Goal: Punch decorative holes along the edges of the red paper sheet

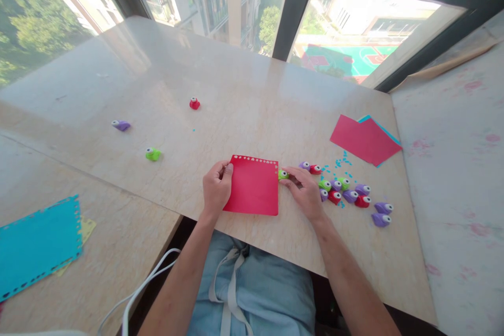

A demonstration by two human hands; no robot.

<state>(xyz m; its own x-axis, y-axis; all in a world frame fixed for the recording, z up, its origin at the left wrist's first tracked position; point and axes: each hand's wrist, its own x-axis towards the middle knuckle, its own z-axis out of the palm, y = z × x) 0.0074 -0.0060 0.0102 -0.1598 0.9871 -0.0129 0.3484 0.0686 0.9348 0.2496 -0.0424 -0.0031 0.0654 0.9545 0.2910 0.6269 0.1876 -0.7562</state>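
A square of red paper (254, 186) lies flat on the marble table (236, 89), with a row of small holes punched along its top edge and upper right side. My left hand (216, 189) pinches its left edge. My right hand (301, 189) holds a small green punch (282, 174) clamped on the paper's right edge near the top corner. Just right of that hand sits a cluster of several small purple, red and green punches (346, 194).
Red and blue paper sheets (364, 139) lie at the right, with blue punched bits (338, 163) scattered nearby. Single punches stand apart: red (194, 103), purple (121, 125), green (153, 154). A punched blue sheet (37, 244) lies at the lower left. White cable (145, 286) hangs near my lap.
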